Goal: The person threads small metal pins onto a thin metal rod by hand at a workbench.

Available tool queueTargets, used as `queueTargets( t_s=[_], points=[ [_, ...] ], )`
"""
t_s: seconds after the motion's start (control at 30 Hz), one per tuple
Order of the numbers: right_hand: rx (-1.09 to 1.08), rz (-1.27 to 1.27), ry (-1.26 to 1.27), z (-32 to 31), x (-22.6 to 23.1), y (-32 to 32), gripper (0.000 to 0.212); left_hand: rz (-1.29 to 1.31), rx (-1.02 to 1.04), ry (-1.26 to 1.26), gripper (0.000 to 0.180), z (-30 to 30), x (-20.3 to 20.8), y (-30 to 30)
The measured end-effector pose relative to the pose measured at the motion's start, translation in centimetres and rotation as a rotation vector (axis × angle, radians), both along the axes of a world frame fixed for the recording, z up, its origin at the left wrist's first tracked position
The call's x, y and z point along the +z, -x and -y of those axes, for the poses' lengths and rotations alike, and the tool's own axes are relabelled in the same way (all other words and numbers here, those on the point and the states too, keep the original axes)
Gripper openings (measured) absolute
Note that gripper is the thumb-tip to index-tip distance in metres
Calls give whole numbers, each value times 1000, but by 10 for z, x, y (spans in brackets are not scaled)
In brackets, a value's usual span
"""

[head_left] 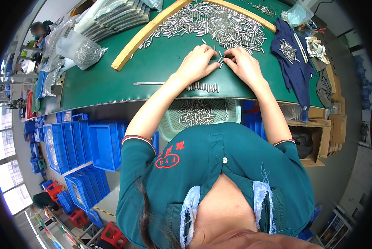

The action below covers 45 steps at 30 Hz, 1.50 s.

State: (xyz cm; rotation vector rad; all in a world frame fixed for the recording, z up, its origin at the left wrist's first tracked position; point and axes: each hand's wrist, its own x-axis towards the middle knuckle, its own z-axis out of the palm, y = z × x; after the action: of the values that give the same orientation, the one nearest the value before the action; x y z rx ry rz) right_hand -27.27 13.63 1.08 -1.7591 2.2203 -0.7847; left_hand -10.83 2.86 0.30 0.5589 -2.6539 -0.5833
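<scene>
My left hand (196,63) rests over the green tabletop, thumb and bent index finger apart, with nothing visibly gripped. Facing it, my right hand (245,66) has its fingers curled and its thumb close to the index finger, seemingly on a small metal pin (221,65). A few more loose pins lie between the two hands. Beyond my fingertips spreads a big heap of short silvery metal pins (211,20). Nearer me, beside my left forearm, a row of pins (202,87) stands side by side along the table's front edge.
Wooden strips (150,35) border the heap. A flat metal bar (148,84) lies left of the row. Below the edge sits a pale green basket (235,110) holding pins. Dark blue cloth (291,74) with pins lies right; bagged pins (84,52) left; blue crates (105,145) stand below.
</scene>
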Motion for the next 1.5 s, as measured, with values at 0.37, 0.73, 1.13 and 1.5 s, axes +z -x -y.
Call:
queueTargets(
  t_s=[0.37,0.73,1.13,1.5],
  points=[
    [71,-31,11,-13,-1,-5,16,74,-48,90,21,-4,-5,0],
    [88,-44,5,-17,-1,-15,12,126,30,113,17,-8,3,-9],
    [67,-44,41,-10,-7,-30,17,83,53,127,18,-8,1,-8],
    [109,-62,91,-10,2,-40,24,-32,151,45,23,15,-1,1]
  ],
)
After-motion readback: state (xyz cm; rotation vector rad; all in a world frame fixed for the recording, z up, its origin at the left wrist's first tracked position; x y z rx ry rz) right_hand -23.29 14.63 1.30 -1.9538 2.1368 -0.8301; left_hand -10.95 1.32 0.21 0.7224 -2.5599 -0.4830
